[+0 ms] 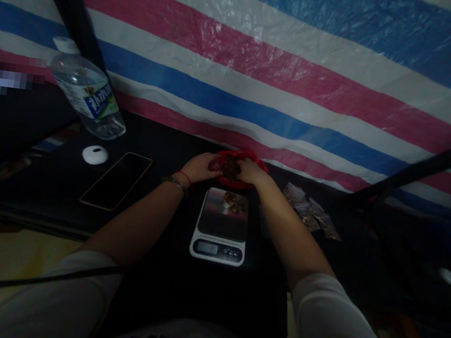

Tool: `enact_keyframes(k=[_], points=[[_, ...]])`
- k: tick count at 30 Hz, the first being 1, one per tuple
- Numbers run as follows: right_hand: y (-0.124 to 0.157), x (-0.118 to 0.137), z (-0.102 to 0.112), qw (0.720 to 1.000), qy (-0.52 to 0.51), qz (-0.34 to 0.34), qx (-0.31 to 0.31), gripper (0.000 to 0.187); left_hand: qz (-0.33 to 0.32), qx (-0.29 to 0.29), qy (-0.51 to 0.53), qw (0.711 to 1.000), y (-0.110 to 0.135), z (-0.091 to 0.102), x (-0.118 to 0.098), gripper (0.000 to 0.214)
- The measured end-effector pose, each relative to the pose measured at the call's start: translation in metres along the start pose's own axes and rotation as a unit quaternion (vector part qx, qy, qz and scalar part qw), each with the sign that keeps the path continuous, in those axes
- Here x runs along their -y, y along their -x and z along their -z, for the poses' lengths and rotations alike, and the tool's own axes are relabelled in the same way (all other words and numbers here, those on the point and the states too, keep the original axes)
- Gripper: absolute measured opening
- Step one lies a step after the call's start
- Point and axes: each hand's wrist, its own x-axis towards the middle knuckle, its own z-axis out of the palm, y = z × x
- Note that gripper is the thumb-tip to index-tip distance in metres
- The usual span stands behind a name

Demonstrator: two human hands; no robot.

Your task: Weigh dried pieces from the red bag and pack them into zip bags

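A red plastic bag [244, 185], its mouth spread wide, sits behind the scale with dark brown pieces [230, 169] inside. My left hand [201, 167] is at the bag's left edge, its fingers closed on the red plastic. From the right, my right hand [250, 171] reaches into the bag; its fingertips are hidden among the contents. Just in front stands a white digital kitchen scale [221, 226] with a lit display whose digits are hard to read. On its dark plate lie a few brown dried pieces [239, 206] beside a small whitish item.
Several small clear packets [314, 213] of brownish bits lie right of my right forearm. To the left are a phone [116, 181], a white rounded case [95, 155] and a clear plastic bottle [90, 93]. A striped plastic sheet [265, 58] hangs behind the black table.
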Motion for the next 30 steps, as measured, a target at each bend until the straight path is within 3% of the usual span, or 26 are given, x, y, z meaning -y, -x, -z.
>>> enact_keyframes(k=[7,18,25,30], points=[[-0.015,0.003,-0.012,1.0,0.016,-0.004,-0.021,0.039,0.004,-0.004,0.001,1.0,-0.001,-0.003,0.0,0.055],[-0.012,-0.001,-0.003,0.995,-0.063,0.025,-0.073,0.024,-0.003,-0.008,0.0,1.0,0.001,-0.002,0.0,0.054],[0.012,-0.005,-0.004,0.982,-0.15,0.047,-0.102,0.023,0.003,0.001,0.007,1.0,-0.001,-0.002,-0.001,0.053],[0.056,-0.001,0.001,0.968,-0.214,0.045,-0.121,0.021,0.008,0.003,0.008,1.0,-0.001,-0.001,-0.001,0.054]])
